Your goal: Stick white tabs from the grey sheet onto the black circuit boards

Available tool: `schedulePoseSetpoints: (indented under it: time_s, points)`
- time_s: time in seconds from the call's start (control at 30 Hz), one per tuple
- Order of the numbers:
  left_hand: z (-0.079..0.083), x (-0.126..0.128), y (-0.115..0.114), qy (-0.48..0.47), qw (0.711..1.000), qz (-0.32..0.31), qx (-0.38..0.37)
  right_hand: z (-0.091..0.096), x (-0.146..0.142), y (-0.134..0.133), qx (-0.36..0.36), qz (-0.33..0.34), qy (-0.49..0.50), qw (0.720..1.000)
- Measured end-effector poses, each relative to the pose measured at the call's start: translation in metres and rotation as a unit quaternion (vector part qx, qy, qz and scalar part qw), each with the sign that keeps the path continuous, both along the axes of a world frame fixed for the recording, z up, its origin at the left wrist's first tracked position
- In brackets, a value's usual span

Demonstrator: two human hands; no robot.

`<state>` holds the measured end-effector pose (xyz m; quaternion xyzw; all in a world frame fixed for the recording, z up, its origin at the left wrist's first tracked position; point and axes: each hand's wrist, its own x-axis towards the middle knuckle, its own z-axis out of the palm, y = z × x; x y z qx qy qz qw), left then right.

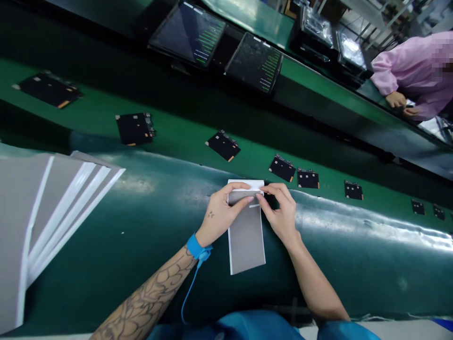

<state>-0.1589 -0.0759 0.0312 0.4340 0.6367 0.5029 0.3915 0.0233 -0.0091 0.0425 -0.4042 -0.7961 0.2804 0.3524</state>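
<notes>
The left hand (pixel 222 210) and the right hand (pixel 283 210) are close to each other, and both pinch the far part of a gray strip (pixel 247 241) between thumb and finger. The strip is on the green table (pixel 148 264), right in front of the person. It is long and thin, and its long way runs from the person's body out toward the belt (pixel 184 146). One short end points back at the person, and the white end (pixel 256 183) points away, by the table's far edge. The fingers hide some of that far part. A blue band (pixel 198 248) is around the left wrist, and a blue cord (pixel 187 295) hangs from it. Off to the left, big gray sheets (pixel 14 198) with white edges lie fanned out on the table. Past the strip, black boards (pixel 136 128) sit in a row along the belt, and two are just beyond the right hand. Behind the belt stand two dark screens (pixel 189 35) with green lines. Far to the right, another person in a pink top (pixel 399 66) has both hands low in front.
</notes>
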Motion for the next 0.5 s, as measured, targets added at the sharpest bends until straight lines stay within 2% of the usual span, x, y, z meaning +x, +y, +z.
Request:
schedulePoseSetpoints:
  time_s: [0.17, 0.4, 0.5]
  points:
    - [-0.0027, 0.0003, 0.0000, 0.003, 1.000, 0.004, 0.019, -0.0007, 0.0025, 0.0026, 0.005, -0.010, -0.005, 1.000]
    - [-0.0048, 0.0036, 0.0002, 0.013, 1.000, 0.004, 0.018, 0.0041, 0.0023, 0.0040, -0.067, -0.001, 0.019, 0.998]
    - [-0.0054, 0.0030, 0.0000, 0.011, 1.000, 0.008, 0.020, 0.0034, 0.0021, 0.0032, -0.060, -0.001, 0.027, 0.998]
